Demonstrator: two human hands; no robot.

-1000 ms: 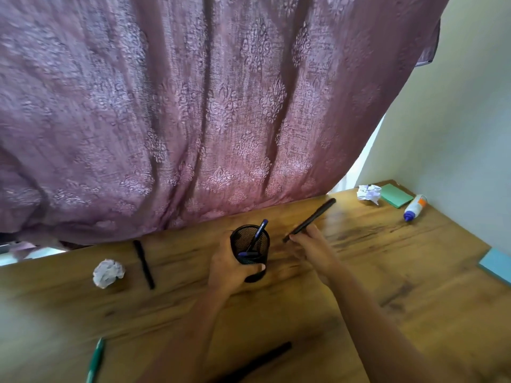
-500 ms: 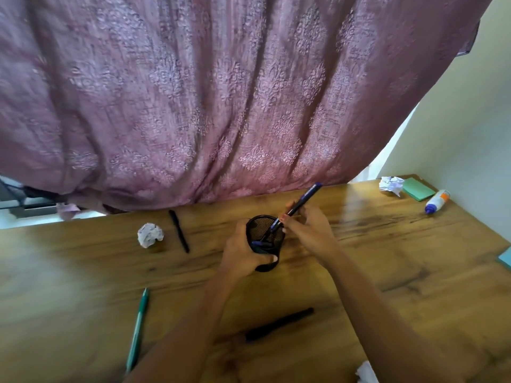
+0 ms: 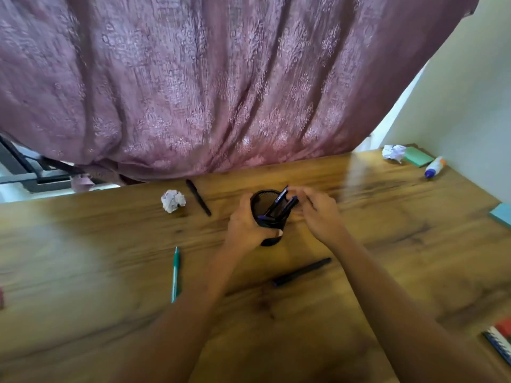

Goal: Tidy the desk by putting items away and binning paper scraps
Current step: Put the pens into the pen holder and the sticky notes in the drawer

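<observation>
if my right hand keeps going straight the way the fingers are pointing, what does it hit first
Probably the pens leaning out of the mesh pen cup: the right hand points left toward the rim, fingers almost touching them. Exact depth is blurred.

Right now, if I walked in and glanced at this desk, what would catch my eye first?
Probably the two hands mid-desk: the left hand grips a black mesh pen cup with pens leaning inside, while the right hand hovers at its rim. Behind them a big mauve patterned curtain fills the upper view. Loose bits dot the wooden desk: a crumpled paper ball left of the cup and a green pen nearer the person.
</observation>
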